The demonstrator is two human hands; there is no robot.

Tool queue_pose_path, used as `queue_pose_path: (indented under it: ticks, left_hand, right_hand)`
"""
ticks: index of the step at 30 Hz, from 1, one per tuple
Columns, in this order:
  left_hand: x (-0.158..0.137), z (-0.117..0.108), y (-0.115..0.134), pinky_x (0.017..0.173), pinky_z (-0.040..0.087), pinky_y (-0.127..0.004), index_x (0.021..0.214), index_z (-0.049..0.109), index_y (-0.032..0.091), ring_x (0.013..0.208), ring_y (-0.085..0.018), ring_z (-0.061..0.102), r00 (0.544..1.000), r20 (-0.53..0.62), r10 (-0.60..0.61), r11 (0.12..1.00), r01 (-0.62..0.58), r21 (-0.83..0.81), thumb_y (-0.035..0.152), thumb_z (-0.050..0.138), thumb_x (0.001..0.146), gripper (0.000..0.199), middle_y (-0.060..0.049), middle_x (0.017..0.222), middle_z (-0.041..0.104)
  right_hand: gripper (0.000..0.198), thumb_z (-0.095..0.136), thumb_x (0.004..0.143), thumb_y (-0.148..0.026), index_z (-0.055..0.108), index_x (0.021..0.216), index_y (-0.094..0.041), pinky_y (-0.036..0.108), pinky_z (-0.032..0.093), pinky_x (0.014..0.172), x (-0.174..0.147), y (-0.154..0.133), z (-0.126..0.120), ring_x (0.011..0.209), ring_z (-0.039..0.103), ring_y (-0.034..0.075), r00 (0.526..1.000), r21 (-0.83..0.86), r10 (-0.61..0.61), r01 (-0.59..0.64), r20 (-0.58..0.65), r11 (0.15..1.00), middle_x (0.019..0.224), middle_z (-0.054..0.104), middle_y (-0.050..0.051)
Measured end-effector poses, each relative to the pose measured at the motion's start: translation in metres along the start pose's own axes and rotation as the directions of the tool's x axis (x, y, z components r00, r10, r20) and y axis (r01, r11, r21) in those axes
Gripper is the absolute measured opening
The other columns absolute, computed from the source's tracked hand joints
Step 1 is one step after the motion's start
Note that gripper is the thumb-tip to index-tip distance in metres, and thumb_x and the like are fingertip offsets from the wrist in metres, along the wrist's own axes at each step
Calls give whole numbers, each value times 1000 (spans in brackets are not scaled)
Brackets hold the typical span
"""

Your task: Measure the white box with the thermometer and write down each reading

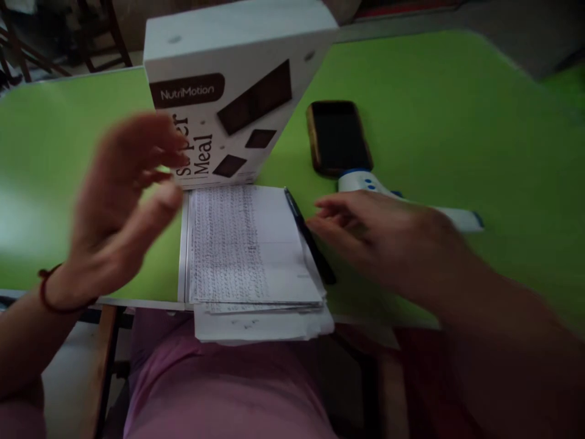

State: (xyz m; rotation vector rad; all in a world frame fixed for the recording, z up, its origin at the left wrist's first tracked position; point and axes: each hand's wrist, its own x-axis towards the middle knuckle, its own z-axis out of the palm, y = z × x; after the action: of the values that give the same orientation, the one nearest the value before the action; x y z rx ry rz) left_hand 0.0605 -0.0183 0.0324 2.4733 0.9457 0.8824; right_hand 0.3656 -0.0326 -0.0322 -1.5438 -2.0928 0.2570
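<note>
My left hand (125, 210) is raised in front of the white NutriMotion box (183, 140), slightly blurred, its thumb apart from its curved fingers and nothing between them. The box stands upright behind a stack of handwritten papers (237, 244). Along the right edge of the papers lies a black pen (311, 238). Just right of the pen hovers my right hand (379, 235), fingers loosely bent and apart from the thumb, with no object in it. Behind that hand is a white and blue handheld device (457, 217), partly covered by it.
A smartphone (340, 137) in a brown-edged case lies beyond the device. Everything rests on a green table (457, 122) with a seam running beside the papers. The papers overhang the near table edge. A wooden chair (105, 36) stands at the far left.
</note>
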Motion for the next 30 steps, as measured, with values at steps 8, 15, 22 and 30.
queue_pose_path:
  ticks: [8, 15, 22, 30]
  left_hand:
    - [38, 63, -13, 101, 51, -50, 140, 43, 4, 125, -37, 54, 823, 547, -153, 906, -103, 410, 50, 68, 92, 71, -24, 153, 36]
    - [31, 81, -16, 90, 53, -47, 136, 48, 3, 109, -33, 59, 825, 540, -163, 862, -147, 486, 72, 54, 90, 83, -24, 155, 34]
    - [19, 86, -24, 85, 52, -44, 134, 51, 1, 102, -30, 57, 878, 477, -43, 858, -212, 469, 71, 46, 94, 80, -23, 152, 40]
    - [14, 87, -26, 80, 53, -44, 131, 54, 6, 100, -30, 58, 917, 399, 25, 869, -217, 445, 67, 54, 93, 72, -21, 150, 43]
  right_hand:
    - [26, 60, 83, -40, 63, 100, -21, 32, 35, 50, 21, 16, 29, 54, 55, 20, 996, -139, 65, -56, 65, 989, 63, 60, 2]
    - [23, 48, 83, -26, 60, 103, -21, 34, 49, 65, 30, -3, 14, 71, 59, 16, 979, 478, 198, -153, -45, 865, 82, 62, 6]
    - [35, 71, 76, -34, 41, 92, -27, 31, 47, 62, 39, -16, 30, 65, 50, 14, 953, 803, 300, -140, -51, 579, 73, 48, -2]
    - [34, 51, 91, -50, 66, 90, -19, 31, 44, 58, 44, -5, 53, 60, 51, 15, 910, 861, 407, -146, -76, 487, 65, 54, 1]
